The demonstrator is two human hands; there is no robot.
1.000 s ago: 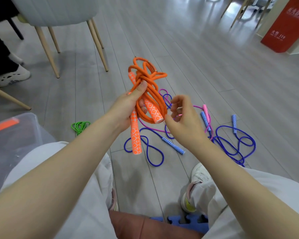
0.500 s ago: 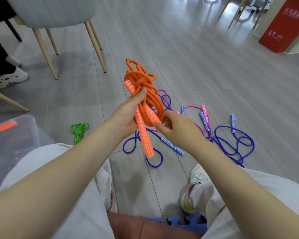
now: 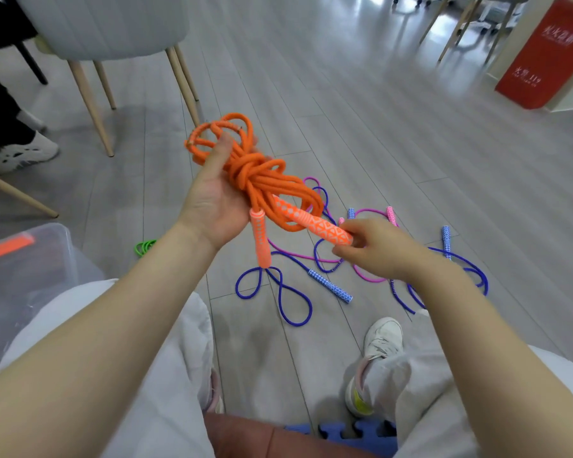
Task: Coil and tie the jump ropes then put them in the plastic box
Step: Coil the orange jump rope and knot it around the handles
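Note:
My left hand [image 3: 212, 196] grips a coiled, knotted orange jump rope [image 3: 262, 175] above the floor, thumb laid over the coil. One orange patterned handle [image 3: 260, 241] hangs down from the bundle. My right hand [image 3: 374, 249] pinches the end of the other orange handle [image 3: 315, 223], which points to the lower right. On the floor below lie loose blue jump ropes [image 3: 288, 299] and a pink jump rope [image 3: 364, 269], tangled together. The clear plastic box [image 3: 30, 259] with an orange latch sits at the left beside my knee.
A small green rope bundle [image 3: 143, 247] lies on the floor near the box. A grey chair with wooden legs [image 3: 179, 81] stands behind the ropes. Another person's shoe [image 3: 17, 153] is at the far left. A red stand [image 3: 543, 57] is at the far right.
The orange bundle has tilted from upright to slanting right. My right hand has moved from the coil down to the end of one handle and drawn it outward.

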